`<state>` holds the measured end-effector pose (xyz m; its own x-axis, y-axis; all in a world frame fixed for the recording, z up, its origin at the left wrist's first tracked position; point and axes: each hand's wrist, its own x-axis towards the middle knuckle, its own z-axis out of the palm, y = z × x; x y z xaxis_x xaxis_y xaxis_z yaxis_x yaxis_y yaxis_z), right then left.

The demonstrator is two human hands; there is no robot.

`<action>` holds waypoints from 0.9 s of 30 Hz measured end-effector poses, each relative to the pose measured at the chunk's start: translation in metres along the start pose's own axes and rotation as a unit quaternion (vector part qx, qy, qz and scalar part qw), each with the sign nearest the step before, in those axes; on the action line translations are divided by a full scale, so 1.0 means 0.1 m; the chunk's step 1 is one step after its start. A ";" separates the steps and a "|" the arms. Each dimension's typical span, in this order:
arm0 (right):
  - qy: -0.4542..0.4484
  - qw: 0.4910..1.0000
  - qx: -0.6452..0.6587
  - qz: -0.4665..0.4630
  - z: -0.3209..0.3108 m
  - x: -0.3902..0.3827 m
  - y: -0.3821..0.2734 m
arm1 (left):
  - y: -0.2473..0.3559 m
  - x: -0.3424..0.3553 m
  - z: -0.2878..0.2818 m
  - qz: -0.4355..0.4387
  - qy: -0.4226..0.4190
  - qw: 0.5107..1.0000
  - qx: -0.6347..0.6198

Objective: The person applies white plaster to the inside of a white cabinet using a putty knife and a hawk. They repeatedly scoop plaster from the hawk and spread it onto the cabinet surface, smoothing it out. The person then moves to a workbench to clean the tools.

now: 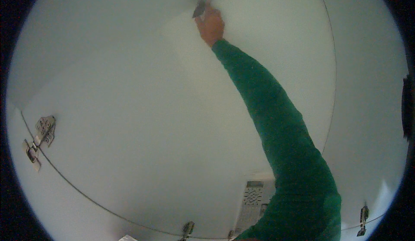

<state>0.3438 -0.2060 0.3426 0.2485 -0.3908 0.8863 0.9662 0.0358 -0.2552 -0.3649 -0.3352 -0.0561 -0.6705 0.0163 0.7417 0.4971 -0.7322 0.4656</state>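
Observation:
My right hand (211, 26) reaches far up over a broad, smooth pale panel (129, 89), the arm in a green sleeve (276, 107). Its fingers are closed around a small dark grey object (199, 8), too blurred to name. This object is at the panel's surface, or very close to it, with a faint dark smudge or shadow just above. No left hand can be made out.
A metal latch (45, 130) spans a seam at the far left. More metal latches (188, 229) (363, 220) line the curved lower edge. A white keypad unit with a small display (254, 194) is partly behind my sleeve. Something black (407, 107) stands at the right rim.

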 end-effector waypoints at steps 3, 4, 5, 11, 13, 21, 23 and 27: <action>-0.018 0.999 0.035 -0.001 0.27 -0.16 -0.22 | -0.17 -0.02 -0.08 0.150 -0.029 0.988 -0.036; -0.022 0.999 0.040 0.007 0.32 -0.21 -0.30 | -0.19 -0.01 -0.06 0.174 -0.046 0.982 -0.052; -0.028 0.998 0.050 0.016 0.37 -0.30 -0.44 | -0.18 -0.01 -0.08 0.200 -0.060 0.976 -0.063; -0.116 0.972 0.186 0.083 0.06 -1.20 -0.98 | 0.37 0.03 0.07 0.112 -0.217 0.966 -0.089; -0.172 0.956 0.232 0.046 -0.35 -1.69 -0.93 | 0.83 0.05 0.21 0.004 -0.291 0.953 -0.088; -0.366 0.790 0.466 -0.159 -2.81 -2.34 -1.59 | 1.72 -0.38 0.79 -0.460 -0.361 0.784 -0.210; -0.446 0.739 0.473 -0.178 -3.18 -2.28 -1.73 | 2.03 -0.68 1.08 -0.636 -0.375 0.629 -0.245; -0.539 0.721 0.319 -0.296 -3.40 -2.10 -1.58 | 2.58 -0.81 1.22 -0.566 -0.366 0.701 -0.234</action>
<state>0.1163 -0.4418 0.0653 -0.6433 0.4194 0.6406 0.6748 0.7058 0.2156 -0.1151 -0.4423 0.0631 0.0575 0.9864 0.1540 -0.4762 -0.1085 0.8726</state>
